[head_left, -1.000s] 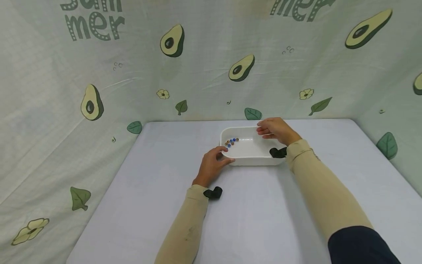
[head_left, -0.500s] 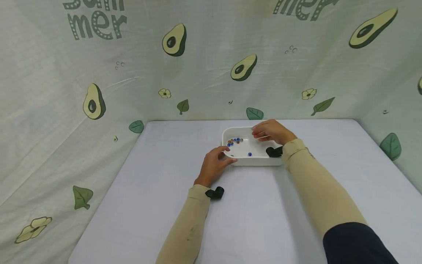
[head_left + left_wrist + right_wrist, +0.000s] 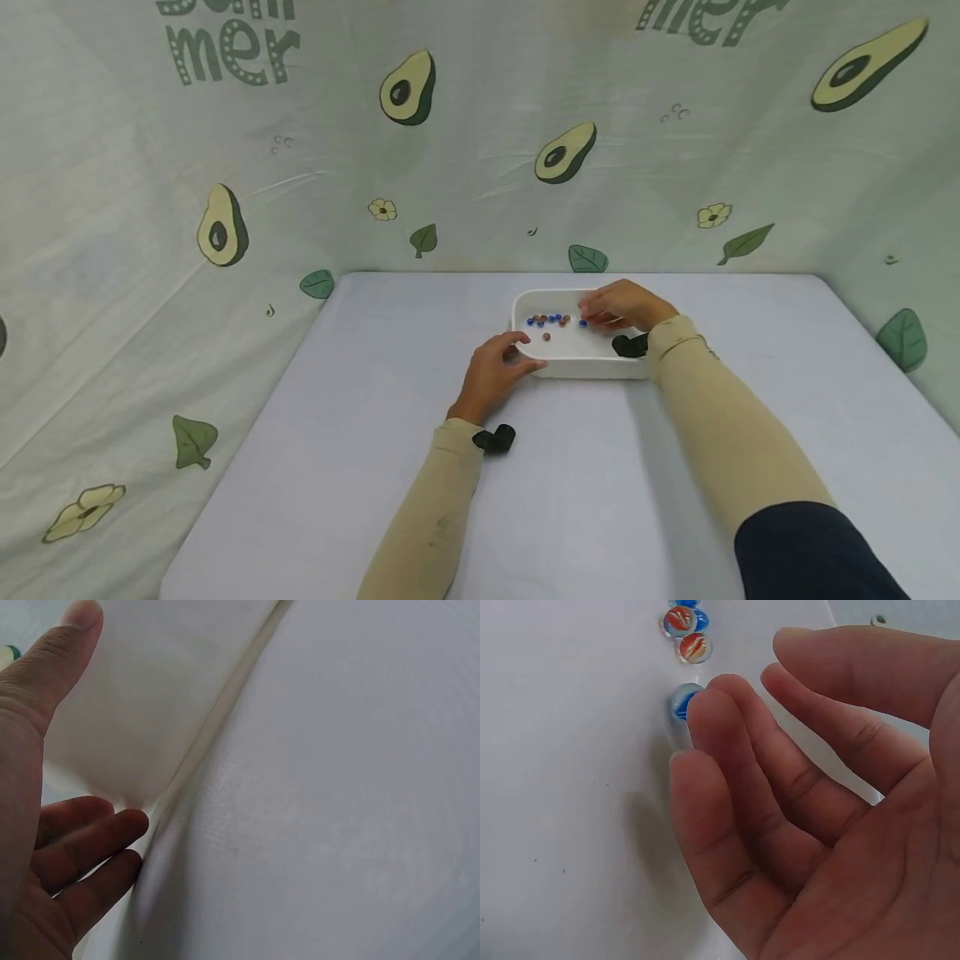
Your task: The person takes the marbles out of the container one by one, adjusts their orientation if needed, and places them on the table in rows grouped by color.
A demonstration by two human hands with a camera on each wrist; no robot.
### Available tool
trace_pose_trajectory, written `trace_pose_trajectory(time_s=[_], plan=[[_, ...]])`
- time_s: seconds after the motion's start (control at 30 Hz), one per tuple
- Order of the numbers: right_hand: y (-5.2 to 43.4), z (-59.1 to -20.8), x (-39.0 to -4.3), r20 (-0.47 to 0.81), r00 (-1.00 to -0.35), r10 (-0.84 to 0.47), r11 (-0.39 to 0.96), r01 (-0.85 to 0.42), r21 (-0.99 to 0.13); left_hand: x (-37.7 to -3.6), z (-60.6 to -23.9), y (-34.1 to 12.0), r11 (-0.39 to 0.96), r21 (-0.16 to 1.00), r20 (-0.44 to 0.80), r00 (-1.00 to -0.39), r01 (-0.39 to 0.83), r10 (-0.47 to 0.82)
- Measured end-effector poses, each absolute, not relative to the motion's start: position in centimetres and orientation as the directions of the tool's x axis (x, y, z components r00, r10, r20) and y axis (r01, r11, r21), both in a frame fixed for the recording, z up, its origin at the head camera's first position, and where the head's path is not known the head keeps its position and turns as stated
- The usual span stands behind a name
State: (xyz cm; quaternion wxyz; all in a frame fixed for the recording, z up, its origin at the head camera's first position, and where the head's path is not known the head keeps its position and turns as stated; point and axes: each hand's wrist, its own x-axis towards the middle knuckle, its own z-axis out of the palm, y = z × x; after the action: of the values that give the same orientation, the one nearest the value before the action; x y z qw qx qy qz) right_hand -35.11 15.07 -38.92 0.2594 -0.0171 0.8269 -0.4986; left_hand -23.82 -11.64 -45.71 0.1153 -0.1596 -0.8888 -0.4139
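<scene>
A shallow white tray [image 3: 585,368] stands toward the far edge of the table. My left hand [image 3: 491,379] holds its near left corner, thumb on the front wall and fingers at the left side. In the left wrist view the thumb [image 3: 56,656] and fingers [image 3: 97,851] lie along the tray's outside. Blue and orange-brown marbles [image 3: 552,318] form a loose row inside. A brown marble [image 3: 546,337] lies nearer the front. Over the tray's right half, my right hand [image 3: 630,307] hovers with loosely bent fingers around nothing. A blue marble [image 3: 682,703] sits right at its fingertips.
The tray rests on a white-covered table [image 3: 375,375]. Behind and beside it hangs a pale green cloth [image 3: 465,192] printed with avocados, leaves and flowers. A black wrist camera [image 3: 630,346] on the right wrist hangs over the tray's front right part.
Marbles have rolled from the tray's left end toward its middle, and more of them show. My right hand has come lower and nearer them. The left hand keeps its place at the corner.
</scene>
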Motion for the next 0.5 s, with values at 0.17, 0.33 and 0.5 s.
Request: trace_pose_trajectory(time_s=[0.17, 0.33, 0.5], plan=[[15.3, -39.3, -35.2, -0.420, -0.850, -0.318, 0.507, 0.222, -0.833, -23.9, -45.9, -11.6, 0.607, 0.693, 0.350, -0.918, 0.389, 0.189], [15.0, -39.8, -35.4, -0.437, -0.847, -0.302, 0.520, 0.237, -0.820, -23.8, -46.0, -11.6, 0.603, 0.698, 0.348, -0.919, 0.386, 0.185], [14.8, -40.4, -35.7, -0.433, -0.855, -0.286, 0.529, 0.236, -0.815, -23.9, -46.1, -11.7, 0.606, 0.693, 0.353, -0.916, 0.392, 0.188]])
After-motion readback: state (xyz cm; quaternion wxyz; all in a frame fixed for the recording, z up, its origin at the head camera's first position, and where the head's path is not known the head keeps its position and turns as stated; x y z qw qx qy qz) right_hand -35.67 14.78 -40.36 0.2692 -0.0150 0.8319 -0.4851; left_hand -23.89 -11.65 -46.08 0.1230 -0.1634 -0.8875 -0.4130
